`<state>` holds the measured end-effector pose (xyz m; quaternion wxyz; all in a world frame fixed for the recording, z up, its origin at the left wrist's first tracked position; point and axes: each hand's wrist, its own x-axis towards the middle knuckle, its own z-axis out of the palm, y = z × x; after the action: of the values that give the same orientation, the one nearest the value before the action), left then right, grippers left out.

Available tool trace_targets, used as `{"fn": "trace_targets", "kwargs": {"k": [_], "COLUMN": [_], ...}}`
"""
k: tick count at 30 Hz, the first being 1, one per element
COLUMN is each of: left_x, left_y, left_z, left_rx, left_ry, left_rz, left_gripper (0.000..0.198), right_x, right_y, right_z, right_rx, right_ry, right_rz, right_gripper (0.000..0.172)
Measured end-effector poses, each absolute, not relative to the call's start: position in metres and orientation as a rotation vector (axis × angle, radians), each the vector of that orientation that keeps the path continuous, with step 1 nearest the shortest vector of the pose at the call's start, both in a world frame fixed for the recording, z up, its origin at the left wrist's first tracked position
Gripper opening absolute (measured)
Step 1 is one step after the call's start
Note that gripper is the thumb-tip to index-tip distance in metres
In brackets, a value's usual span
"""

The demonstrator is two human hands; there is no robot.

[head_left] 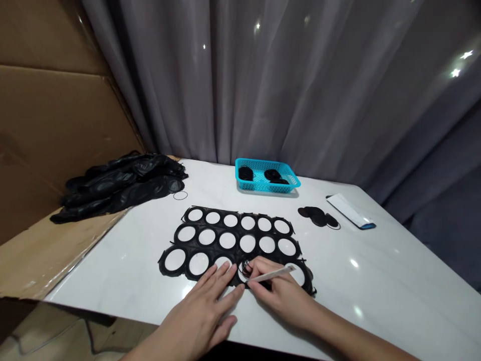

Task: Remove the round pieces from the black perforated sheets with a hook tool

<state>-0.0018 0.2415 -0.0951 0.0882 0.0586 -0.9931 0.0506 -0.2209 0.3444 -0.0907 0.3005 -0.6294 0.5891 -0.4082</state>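
Note:
A black sheet (214, 251) with rows of round cut-outs lies on the white table, whose surface shows through the holes. My left hand (205, 306) rests on the sheet's near edge, fingers stretched out and spread, partly covering a hole in the front row. My right hand (283, 296) is closed around a slim, flat, light-grey tool (273, 274), its tip down at the near edge beside my left forefinger. Thin black rings or strands (245, 266) bunch at my right fingertips; whether they are gripped I cannot tell. My right hand hides part of the front row.
A turquoise basket (259, 188) holding black pieces stands at the back of the table (150, 260). Black discs (317, 215) and a white-topped flat item (349, 209) lie to the right. Crumpled black sheets (120, 183) are piled left, by cardboard (48, 125). A thin ring (180, 199) lies nearby.

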Motion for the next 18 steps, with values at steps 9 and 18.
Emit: {"fn": "trace_targets", "kwargs": {"k": [9, 18], "left_x": [-0.002, -0.003], "left_y": [0.242, 0.242], "left_z": [-0.095, -0.094], "left_rx": [0.179, 0.177], "left_ry": [-2.928, -2.916], "left_rz": [0.095, 0.063], "left_gripper": [0.06, 0.057], "right_x": [-0.219, -0.254], "right_y": [0.348, 0.331], "right_z": [-0.1, -0.09], "right_rx": [-1.875, -2.009], "right_ry": [1.566, 1.756], "right_rz": [-1.081, -1.218], "right_gripper": [0.012, 0.013]}}
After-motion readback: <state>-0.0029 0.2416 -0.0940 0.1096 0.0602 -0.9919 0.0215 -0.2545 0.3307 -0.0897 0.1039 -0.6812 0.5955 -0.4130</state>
